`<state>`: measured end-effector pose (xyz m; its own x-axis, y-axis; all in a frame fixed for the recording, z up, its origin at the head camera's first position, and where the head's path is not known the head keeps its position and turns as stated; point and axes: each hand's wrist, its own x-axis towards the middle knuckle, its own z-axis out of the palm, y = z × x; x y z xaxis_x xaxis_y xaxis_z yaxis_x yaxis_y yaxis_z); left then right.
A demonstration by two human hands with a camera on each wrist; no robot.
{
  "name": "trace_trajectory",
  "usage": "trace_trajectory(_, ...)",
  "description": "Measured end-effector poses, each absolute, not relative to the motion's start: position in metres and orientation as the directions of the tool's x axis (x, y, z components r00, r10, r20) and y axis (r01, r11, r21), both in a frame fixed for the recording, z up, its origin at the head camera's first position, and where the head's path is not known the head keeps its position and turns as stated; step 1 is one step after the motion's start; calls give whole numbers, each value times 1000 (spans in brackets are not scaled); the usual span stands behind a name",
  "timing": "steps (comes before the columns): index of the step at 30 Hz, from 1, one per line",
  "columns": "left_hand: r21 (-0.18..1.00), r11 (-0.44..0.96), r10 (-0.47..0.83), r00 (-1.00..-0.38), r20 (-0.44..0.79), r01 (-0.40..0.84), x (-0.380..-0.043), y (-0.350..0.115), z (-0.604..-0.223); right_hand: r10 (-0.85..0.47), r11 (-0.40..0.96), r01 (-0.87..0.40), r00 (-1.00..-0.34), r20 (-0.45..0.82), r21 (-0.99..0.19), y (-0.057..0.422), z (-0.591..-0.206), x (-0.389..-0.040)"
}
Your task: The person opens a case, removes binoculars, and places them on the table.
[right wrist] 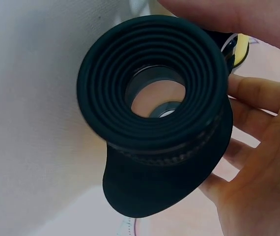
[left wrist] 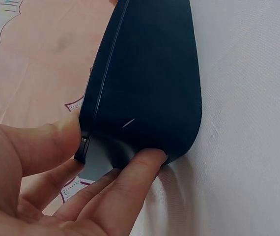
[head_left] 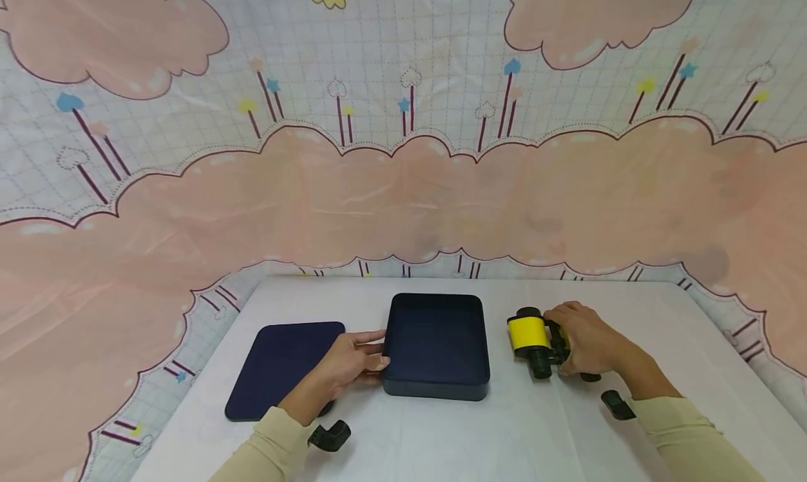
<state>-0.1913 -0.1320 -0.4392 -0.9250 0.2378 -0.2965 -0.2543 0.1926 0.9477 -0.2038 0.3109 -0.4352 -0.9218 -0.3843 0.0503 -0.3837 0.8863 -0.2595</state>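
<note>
A dark navy open-topped box (head_left: 436, 345) stands on the white table. At its left side my left hand (head_left: 349, 359) grips the edge; in the left wrist view the thumb (left wrist: 46, 147) is at the rim and fingers touch the outer wall of the box (left wrist: 145, 83). To the right of the box, my right hand (head_left: 586, 338) holds black-and-yellow binoculars (head_left: 529, 333) around their right barrel. Close up in the right wrist view is a ribbed black eyecup of the binoculars (right wrist: 93, 93), with fingers (right wrist: 258, 93) curled along the far side.
A flat navy lid (head_left: 284, 363) lies on the table left of the box, partly behind the left forearm. The white table (head_left: 435, 440) meets a patterned cloth backdrop (head_left: 410, 209) at its back edge. Black wrist devices (head_left: 330, 436) show beside both forearms.
</note>
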Motion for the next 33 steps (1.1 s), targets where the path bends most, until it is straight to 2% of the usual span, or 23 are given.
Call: trace_trajectory(33, 946, 183, 246, -920, -306, -266, -195, -135, -442, -388, 889, -371, -922, -10, -268, 305, -437, -216)
